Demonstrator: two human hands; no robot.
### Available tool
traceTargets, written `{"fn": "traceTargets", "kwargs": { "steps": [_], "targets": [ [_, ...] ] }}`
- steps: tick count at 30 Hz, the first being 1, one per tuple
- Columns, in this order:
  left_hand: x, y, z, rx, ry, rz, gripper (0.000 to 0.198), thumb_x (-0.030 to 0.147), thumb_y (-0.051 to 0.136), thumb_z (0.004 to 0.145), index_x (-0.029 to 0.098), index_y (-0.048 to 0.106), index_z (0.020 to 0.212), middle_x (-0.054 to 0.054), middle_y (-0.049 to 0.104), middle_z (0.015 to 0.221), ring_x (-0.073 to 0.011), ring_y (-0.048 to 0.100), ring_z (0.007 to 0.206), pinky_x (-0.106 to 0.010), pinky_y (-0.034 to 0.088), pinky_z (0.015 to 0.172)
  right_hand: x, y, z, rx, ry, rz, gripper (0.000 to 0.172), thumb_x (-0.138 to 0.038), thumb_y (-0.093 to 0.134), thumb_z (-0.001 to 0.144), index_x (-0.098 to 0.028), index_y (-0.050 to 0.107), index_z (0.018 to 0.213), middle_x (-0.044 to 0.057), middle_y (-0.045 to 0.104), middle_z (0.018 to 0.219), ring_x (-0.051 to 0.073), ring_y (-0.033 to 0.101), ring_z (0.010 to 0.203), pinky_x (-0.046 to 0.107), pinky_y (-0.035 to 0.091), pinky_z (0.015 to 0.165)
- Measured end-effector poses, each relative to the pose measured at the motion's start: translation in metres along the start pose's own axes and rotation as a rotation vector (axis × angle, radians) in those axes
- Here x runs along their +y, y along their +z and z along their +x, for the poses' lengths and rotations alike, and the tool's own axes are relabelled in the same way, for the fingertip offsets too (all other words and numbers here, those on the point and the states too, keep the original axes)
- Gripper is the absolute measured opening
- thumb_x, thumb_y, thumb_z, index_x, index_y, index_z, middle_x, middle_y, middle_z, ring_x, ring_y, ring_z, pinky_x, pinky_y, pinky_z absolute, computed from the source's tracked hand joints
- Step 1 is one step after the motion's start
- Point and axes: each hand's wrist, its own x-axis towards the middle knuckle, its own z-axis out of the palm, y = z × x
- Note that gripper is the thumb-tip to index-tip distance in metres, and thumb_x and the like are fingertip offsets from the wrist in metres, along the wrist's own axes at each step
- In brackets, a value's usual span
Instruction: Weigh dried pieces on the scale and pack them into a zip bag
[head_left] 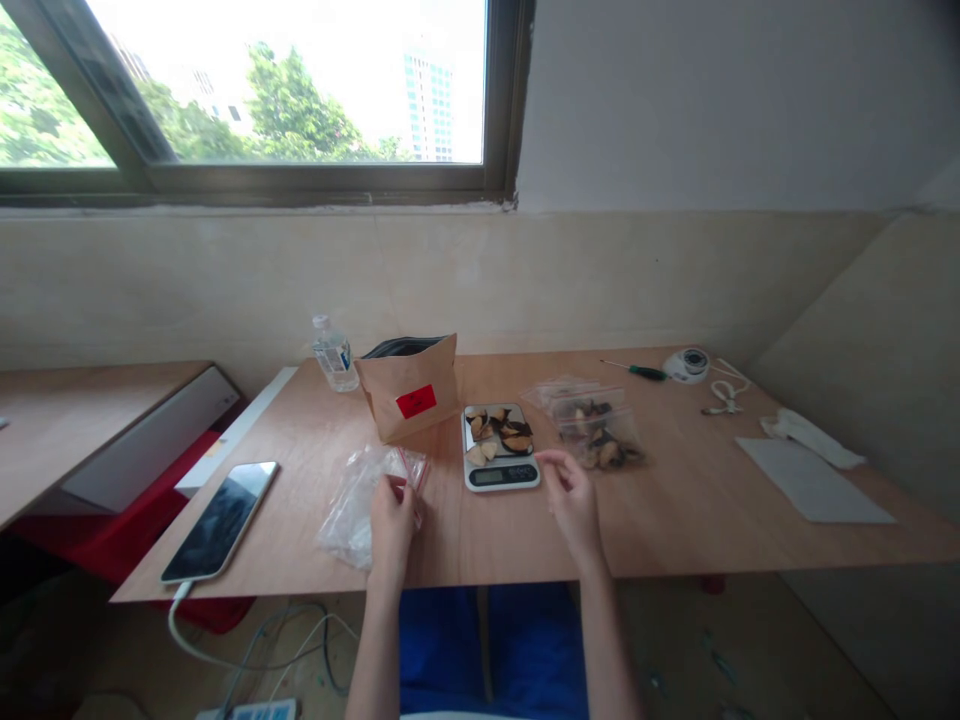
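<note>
My left hand (pixel 394 508) has its fingers closed on clear plastic zip bags (pixel 352 510) with a red seal line, lying on the table. A white kitchen scale (pixel 502 478) with a small display stands between my hands. On its plate lie several dried slices (pixel 516 432), dark-edged and brownish, with paler pieces (pixel 481 453) at the front. My right hand (pixel 576 500) is beside the scale's right edge, fingers stretched toward it, with nothing visible in them. Behind the scale's left side stands an open brown paper pouch (pixel 409 395) with a red label.
Filled zip bags (pixel 604 440) of similar slices lie right of the scale. A water bottle (pixel 335 355) stands at the back left, a phone (pixel 221 520) on a cable at the left edge. Rightward are a screwdriver (pixel 646 373), a dome camera (pixel 686 365) and white paper (pixel 814 480).
</note>
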Motion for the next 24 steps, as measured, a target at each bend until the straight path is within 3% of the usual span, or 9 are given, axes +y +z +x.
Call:
{"fn": "traceTargets", "kwargs": {
  "steps": [4, 7, 11, 16, 21, 24],
  "targets": [
    [0.029, -0.012, -0.009, -0.049, 0.017, -0.166, 0.014, 0.033, 0.053, 0.075, 0.019, 0.051, 0.077, 0.003, 0.053, 0.059, -0.0135, 0.051, 0.047, -0.025, 0.037, 0.047, 0.001, 0.039, -0.013, -0.272, -0.033, -0.038, 0.025, -0.038, 0.046, 0.086, -0.019, 0.058, 0.096, 0.001, 0.058, 0.069, 0.012, 0.053, 0.055, 0.023, 0.042, 0.050],
    [0.052, -0.019, -0.017, -0.129, 0.120, -0.309, 0.016, 0.035, 0.054, 0.077, 0.020, 0.053, 0.082, 0.006, 0.050, 0.057, -0.0100, 0.047, 0.043, -0.021, 0.036, 0.044, -0.004, 0.073, -0.029, -0.340, -0.048, -0.060, 0.031, -0.040, 0.046, 0.086, -0.020, 0.053, 0.110, 0.005, 0.063, 0.089, 0.016, 0.060, 0.074, 0.028, 0.048, 0.067],
    [0.066, -0.022, -0.025, -0.165, 0.172, -0.463, 0.016, 0.033, 0.055, 0.080, 0.021, 0.055, 0.090, 0.006, 0.048, 0.060, -0.0083, 0.048, 0.048, -0.018, 0.038, 0.045, -0.011, 0.099, -0.044, -0.413, -0.008, 0.016, 0.032, -0.043, 0.042, 0.089, -0.020, 0.051, 0.109, 0.004, 0.065, 0.087, 0.016, 0.062, 0.075, 0.027, 0.048, 0.067],
    [0.071, -0.023, -0.028, -0.083, 0.145, -0.544, 0.016, 0.033, 0.057, 0.079, 0.020, 0.057, 0.088, 0.007, 0.045, 0.059, -0.0067, 0.044, 0.045, -0.017, 0.036, 0.044, -0.009, 0.100, -0.043, -0.406, -0.012, -0.032, 0.028, -0.040, 0.041, 0.089, -0.019, 0.059, 0.086, 0.004, 0.064, 0.075, 0.016, 0.060, 0.067, 0.025, 0.045, 0.060],
    [0.076, -0.027, -0.029, 0.187, 0.140, -0.585, 0.015, 0.031, 0.059, 0.079, 0.019, 0.056, 0.086, 0.007, 0.044, 0.057, -0.0067, 0.043, 0.046, -0.016, 0.036, 0.044, -0.001, 0.093, -0.038, -0.416, 0.035, -0.086, 0.029, -0.036, 0.040, 0.089, -0.018, 0.056, 0.071, -0.001, 0.056, 0.061, 0.014, 0.054, 0.058, 0.023, 0.039, 0.055],
    [0.076, -0.030, -0.028, 0.278, 0.101, -0.586, 0.016, 0.031, 0.059, 0.078, 0.018, 0.055, 0.086, 0.007, 0.045, 0.058, -0.0068, 0.044, 0.046, -0.016, 0.036, 0.043, -0.003, 0.087, -0.038, -0.517, 0.033, -0.084, 0.032, -0.037, 0.039, 0.090, -0.018, 0.057, 0.071, -0.002, 0.055, 0.060, 0.013, 0.052, 0.057, 0.022, 0.037, 0.054]
  ]
}}
